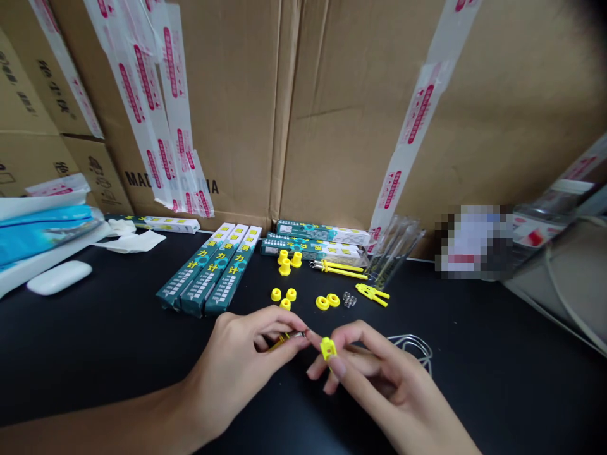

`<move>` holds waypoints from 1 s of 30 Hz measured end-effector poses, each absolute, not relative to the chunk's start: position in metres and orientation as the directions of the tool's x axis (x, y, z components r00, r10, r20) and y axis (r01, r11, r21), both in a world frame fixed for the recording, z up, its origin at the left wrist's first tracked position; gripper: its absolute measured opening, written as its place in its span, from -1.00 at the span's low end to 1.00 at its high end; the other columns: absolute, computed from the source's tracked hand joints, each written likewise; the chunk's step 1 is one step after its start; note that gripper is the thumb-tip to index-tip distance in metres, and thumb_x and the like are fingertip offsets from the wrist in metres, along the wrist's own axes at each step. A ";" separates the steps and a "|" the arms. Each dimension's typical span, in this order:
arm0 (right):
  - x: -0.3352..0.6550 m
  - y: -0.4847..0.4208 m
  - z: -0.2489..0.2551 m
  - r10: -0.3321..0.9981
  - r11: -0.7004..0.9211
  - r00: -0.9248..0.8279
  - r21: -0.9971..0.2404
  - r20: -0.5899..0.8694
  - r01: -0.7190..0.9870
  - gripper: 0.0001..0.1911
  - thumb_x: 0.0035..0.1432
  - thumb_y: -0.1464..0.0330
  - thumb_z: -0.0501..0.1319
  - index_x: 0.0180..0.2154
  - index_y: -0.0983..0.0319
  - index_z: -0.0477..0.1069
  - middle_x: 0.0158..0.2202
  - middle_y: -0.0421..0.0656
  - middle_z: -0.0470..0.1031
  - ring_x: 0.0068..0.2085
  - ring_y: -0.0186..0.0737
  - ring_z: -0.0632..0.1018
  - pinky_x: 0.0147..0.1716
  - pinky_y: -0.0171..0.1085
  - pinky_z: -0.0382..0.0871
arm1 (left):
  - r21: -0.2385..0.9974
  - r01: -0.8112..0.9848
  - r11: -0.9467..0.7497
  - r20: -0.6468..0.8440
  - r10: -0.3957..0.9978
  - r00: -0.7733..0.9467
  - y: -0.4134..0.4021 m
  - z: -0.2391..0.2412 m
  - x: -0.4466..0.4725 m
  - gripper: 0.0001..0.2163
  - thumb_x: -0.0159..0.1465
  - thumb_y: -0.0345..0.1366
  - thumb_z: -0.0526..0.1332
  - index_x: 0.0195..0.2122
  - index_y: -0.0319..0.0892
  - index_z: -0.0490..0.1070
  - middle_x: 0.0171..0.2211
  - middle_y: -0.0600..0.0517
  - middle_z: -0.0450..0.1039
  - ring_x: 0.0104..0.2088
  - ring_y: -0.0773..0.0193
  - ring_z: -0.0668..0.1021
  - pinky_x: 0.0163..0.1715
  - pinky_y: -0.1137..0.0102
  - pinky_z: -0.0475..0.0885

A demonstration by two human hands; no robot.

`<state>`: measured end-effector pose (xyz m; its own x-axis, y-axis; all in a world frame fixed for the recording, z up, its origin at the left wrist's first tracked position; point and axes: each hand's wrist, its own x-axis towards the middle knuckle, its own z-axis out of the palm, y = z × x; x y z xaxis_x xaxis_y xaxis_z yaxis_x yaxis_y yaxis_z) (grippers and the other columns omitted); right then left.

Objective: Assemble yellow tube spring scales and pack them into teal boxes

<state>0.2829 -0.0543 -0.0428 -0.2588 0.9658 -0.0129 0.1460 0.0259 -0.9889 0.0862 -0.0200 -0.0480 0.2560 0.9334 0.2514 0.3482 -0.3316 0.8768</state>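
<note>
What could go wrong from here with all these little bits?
The yellow piece in the right hand is tiny and could slip and drop. The springs lie loose on the table, so a bump might scatter them. The two yellow rings beside them could get nudged away too.

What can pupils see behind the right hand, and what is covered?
Behind the right hand, curved metal wires show on the black tabletop. The hand covers the rest of them.
</note>
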 end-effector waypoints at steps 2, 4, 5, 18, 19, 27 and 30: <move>0.284 -0.056 -0.044 0.963 0.109 -0.266 -0.968 0.047 0.225 -0.77 0.30 0.09 0.19 -0.26 0.11 0.36 -0.42 -0.18 0.64 -0.25 -0.13 0.66 -0.17 -0.26 0.47 | 0.870 0.363 -0.333 0.251 0.934 0.255 -0.020 -0.048 0.086 -0.92 0.23 -0.37 0.33 -0.29 -0.06 0.61 -0.39 0.19 0.69 -0.41 0.33 0.70 -0.40 0.61 0.55; 0.285 -0.057 -0.044 0.952 0.186 -0.289 -0.937 0.098 0.296 -0.78 0.31 0.10 0.17 -0.25 0.10 0.37 -0.41 -0.17 0.65 -0.26 -0.09 0.67 -0.22 -0.25 0.49 | 0.858 0.383 -0.341 0.253 0.931 0.262 -0.020 -0.048 0.085 -0.93 0.24 -0.35 0.32 -0.29 -0.06 0.61 -0.39 0.19 0.69 -0.42 0.33 0.69 -0.42 0.58 0.54; 0.285 -0.058 -0.044 0.946 0.215 -0.302 -0.922 0.115 0.322 -0.78 0.32 0.11 0.16 -0.25 0.10 0.37 -0.41 -0.16 0.65 -0.27 -0.08 0.67 -0.25 -0.25 0.49 | 0.854 0.389 -0.347 0.256 0.929 0.267 -0.020 -0.048 0.085 -0.93 0.25 -0.34 0.31 -0.29 -0.05 0.60 -0.39 0.19 0.69 -0.43 0.32 0.69 -0.43 0.57 0.54; 0.285 -0.051 -0.054 0.987 0.098 -0.152 -0.944 0.051 0.316 -0.70 0.29 0.09 0.20 -0.09 0.15 0.43 -0.25 -0.07 0.68 -0.40 -0.19 0.62 -0.43 -0.30 0.55 | 0.822 0.407 -0.399 0.294 0.908 0.298 -0.017 -0.046 0.087 -0.97 0.21 -0.36 0.30 -0.35 -0.11 0.47 -0.46 0.18 0.56 -0.46 0.38 0.62 -0.51 0.61 0.44; 0.285 -0.051 -0.054 0.985 0.114 -0.161 -0.928 0.059 0.356 -0.69 0.29 0.10 0.20 -0.06 0.15 0.44 -0.24 -0.07 0.68 -0.39 -0.17 0.63 -0.44 -0.30 0.55 | 0.820 0.409 -0.400 0.291 0.907 0.304 -0.017 -0.046 0.086 -0.97 0.22 -0.36 0.29 -0.35 -0.11 0.46 -0.46 0.18 0.56 -0.46 0.38 0.61 -0.51 0.60 0.44; 0.283 -0.057 -0.048 0.922 0.385 -0.171 -0.770 0.347 0.509 -0.82 0.24 0.29 0.28 -0.11 0.11 0.56 -0.43 -0.21 0.68 -0.48 -0.22 0.65 -0.42 -0.37 0.54 | 0.826 0.416 -0.380 0.257 0.911 0.322 -0.017 -0.046 0.086 -0.97 0.22 -0.38 0.26 -0.36 -0.12 0.44 -0.47 0.16 0.53 -0.46 0.37 0.60 -0.53 0.60 0.41; 0.282 -0.059 -0.048 0.908 0.416 -0.200 -0.745 0.367 0.521 -0.84 0.23 0.31 0.29 -0.14 0.12 0.58 -0.43 -0.23 0.68 -0.48 -0.24 0.66 -0.44 -0.41 0.54 | 0.827 0.405 -0.391 0.269 0.906 0.326 -0.018 -0.047 0.086 -0.95 0.21 -0.41 0.25 -0.38 -0.12 0.43 -0.49 0.18 0.54 -0.46 0.38 0.61 -0.54 0.62 0.40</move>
